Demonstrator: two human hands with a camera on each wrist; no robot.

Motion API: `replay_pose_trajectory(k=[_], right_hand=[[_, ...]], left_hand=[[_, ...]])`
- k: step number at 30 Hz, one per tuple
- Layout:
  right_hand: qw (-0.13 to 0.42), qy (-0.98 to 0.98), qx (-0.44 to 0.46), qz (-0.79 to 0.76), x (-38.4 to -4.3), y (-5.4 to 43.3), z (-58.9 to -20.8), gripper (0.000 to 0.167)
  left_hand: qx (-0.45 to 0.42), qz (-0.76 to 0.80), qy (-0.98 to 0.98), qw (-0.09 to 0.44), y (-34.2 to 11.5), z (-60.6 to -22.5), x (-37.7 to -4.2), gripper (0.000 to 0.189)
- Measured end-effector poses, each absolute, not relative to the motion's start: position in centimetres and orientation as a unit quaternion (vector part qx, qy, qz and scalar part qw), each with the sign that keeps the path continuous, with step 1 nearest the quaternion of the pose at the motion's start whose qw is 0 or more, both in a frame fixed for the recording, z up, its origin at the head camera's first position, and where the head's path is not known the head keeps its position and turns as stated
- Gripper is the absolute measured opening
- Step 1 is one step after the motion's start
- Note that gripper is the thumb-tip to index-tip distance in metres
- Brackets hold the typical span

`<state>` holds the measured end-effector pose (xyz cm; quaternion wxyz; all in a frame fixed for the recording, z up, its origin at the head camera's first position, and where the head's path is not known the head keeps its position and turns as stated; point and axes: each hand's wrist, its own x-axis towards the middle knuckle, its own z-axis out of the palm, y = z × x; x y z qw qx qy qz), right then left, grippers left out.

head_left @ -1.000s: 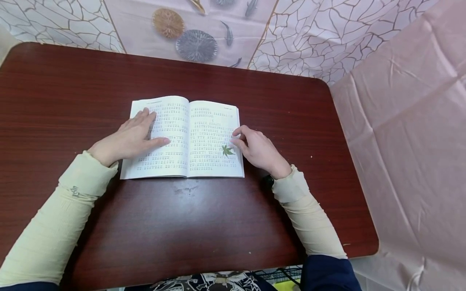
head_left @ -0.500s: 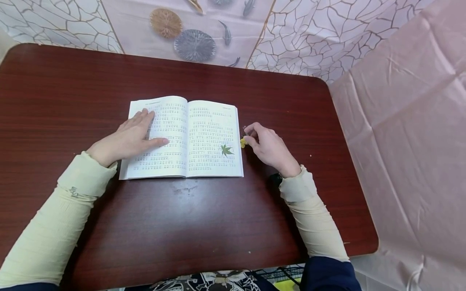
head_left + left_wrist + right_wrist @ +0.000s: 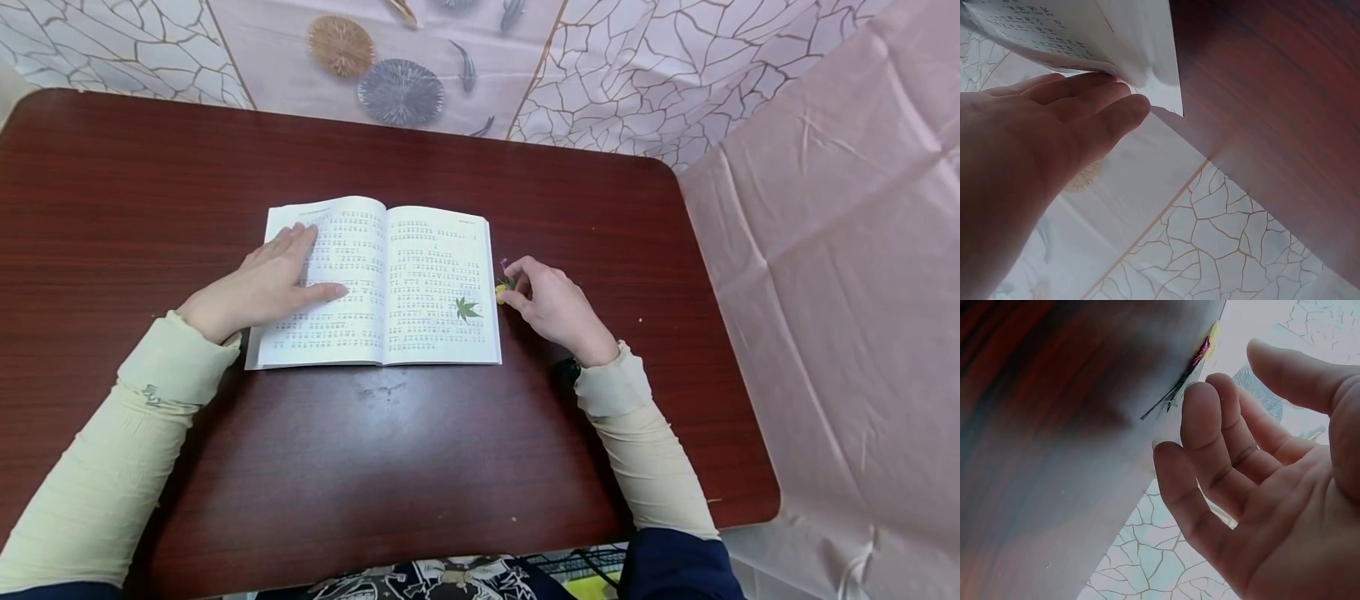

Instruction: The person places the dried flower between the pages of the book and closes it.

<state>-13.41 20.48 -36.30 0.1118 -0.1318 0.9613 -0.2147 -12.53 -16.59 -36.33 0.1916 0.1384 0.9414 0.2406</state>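
A jagged leaf (image 3: 467,309) lies on the paper book (image 3: 435,258); left hand (image 3: 264,286) rests spread there, right hand (image 3: 552,307) bends loosely beside flowers (image 3: 499,294).

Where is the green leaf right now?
In the head view, the green leaf lies on the right-hand page of the open book, toward its lower outer corner, left of the right hand.

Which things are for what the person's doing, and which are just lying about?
Seems part of the job:
open book
green leaf on its right page
yellow flower and purple flower beside it

Just around:
brown table underneath
patterned cloth behind
pink cloth at the right
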Motion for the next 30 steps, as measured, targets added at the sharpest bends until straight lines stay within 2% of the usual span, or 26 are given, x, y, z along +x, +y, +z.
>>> replay_pose_trajectory(k=[30], right_hand=[[0.115, 0.963, -0.127, -0.207, -13.35, 20.75, -36.65, 0.035]], left_hand=[[0.16, 0.276, 0.934, 0.162, -16.12, -35.48, -12.18, 0.101]])
